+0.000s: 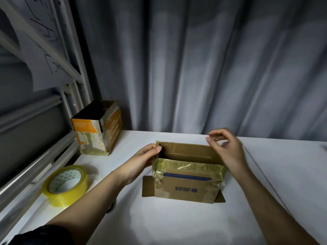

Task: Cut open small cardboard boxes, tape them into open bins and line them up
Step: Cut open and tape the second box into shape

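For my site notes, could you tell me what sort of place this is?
Probably a makeshift indoor craft or packing corner: a white table against a grey curtain, a metal frame at the left, with a tape roll and cardboard boxes.

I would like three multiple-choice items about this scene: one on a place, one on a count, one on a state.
1. Where is the tape roll?
A. inside the orange box
B. on the table, on the person's left
C. in the right hand

2. How many cardboard boxes stand on the table?
A. one
B. two
C. four

3. What is the left hand doing?
A. gripping the brown box at its left end
B. lying flat on the table
C. holding scissors

Answers: 1 B, the roll lies by the left forearm; 2 B, the orange box and the brown one; 3 A, its thumb hooks over the corner.
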